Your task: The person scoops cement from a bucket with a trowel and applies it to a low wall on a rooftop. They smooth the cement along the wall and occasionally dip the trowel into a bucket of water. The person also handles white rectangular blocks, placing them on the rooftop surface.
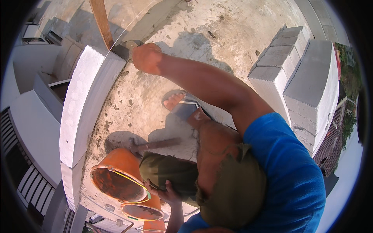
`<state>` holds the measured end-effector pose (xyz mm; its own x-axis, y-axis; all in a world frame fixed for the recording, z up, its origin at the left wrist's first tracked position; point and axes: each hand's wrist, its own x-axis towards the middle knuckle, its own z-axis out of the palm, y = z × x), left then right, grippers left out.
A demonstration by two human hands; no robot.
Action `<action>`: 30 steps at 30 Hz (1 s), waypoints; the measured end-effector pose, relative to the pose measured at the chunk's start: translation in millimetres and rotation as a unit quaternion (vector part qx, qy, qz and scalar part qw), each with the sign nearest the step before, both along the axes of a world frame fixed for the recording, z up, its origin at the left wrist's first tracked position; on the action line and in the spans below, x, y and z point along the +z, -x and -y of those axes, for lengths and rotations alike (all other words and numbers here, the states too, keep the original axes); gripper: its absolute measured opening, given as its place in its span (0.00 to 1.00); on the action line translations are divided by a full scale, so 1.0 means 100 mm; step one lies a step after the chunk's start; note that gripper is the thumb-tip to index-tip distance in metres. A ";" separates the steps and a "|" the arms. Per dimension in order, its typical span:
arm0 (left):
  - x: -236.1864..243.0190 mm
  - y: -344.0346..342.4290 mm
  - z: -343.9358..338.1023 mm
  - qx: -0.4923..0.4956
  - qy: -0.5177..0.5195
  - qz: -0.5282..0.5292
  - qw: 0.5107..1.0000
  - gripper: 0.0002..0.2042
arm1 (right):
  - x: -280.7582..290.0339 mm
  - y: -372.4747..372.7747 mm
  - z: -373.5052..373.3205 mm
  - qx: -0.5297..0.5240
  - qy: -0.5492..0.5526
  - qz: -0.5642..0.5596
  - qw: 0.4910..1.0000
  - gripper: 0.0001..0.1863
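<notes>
Your right arm reaches forward and across to the left, elbow slightly bent, the right hand (147,58) closed in a fist with fingers curled together around what appears to be a grey trowel (125,50), though the fist and shadow hide much of it. Your left hand (169,193) rests low by your khaki-clad knee (165,171), fingers partly spread against the cloth, near the rim of an orange bucket (123,158).

The trowel sits at the far end of a row of white blocks (87,101), just beside a wooden post (101,25) and a taut string (134,22). Its blade seems to point left, toward the end block; its long axis is hard to read. The block row runs lengthwise away from you, its line bowed by the lens.

The row's edge bounds your reach on the left; stacked grey blocks (311,85) stand well apart on the right. Between them stretches rough concrete floor (237,29), with your sandaled foot (182,105) planted on it. A hammer (159,144) lies crosswise between the foot and the bucket.
</notes>
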<state>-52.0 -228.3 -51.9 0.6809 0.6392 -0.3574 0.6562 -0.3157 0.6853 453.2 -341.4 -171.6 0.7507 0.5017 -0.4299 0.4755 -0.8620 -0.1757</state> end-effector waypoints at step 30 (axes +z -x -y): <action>0.14 -0.05 0.01 -0.027 0.005 -0.017 0.999 0.43 | -0.28 -0.37 1.46 -0.459 -0.218 -0.229 0.830 0.25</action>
